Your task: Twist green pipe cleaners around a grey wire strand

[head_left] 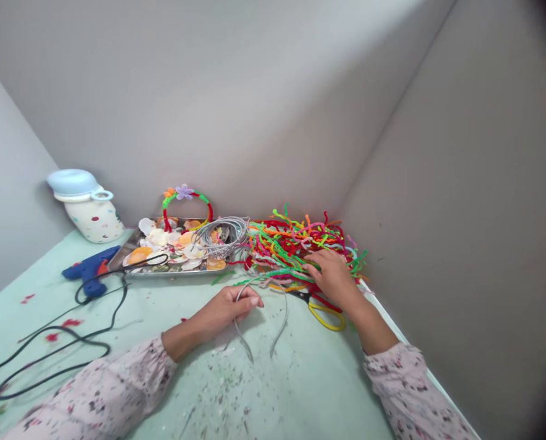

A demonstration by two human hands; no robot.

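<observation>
My left hand point(240, 304) is closed around one side of a thin grey metal headband point(281, 333), its two ends pointing toward me over the table. My right hand point(332, 275) lies on the near right part of a heap of colourful pipe cleaners point(282, 235), fingers stretched out and thumb apart; its fingertips are partly lost among the stems. Just below that hand rest scissors point(330, 321) with yellow and red handles, their blades partly covered by the heap.
A metal tray point(163, 273) holds seashells point(193, 250), a coil of grey headbands point(225, 235) and a headband wrapped in pipe cleaners with flowers point(210, 211). At left are a blue glue gun point(87, 272), its black cord point(71, 333) and a white bottle point(94, 217). Walls point(273, 122) border the table.
</observation>
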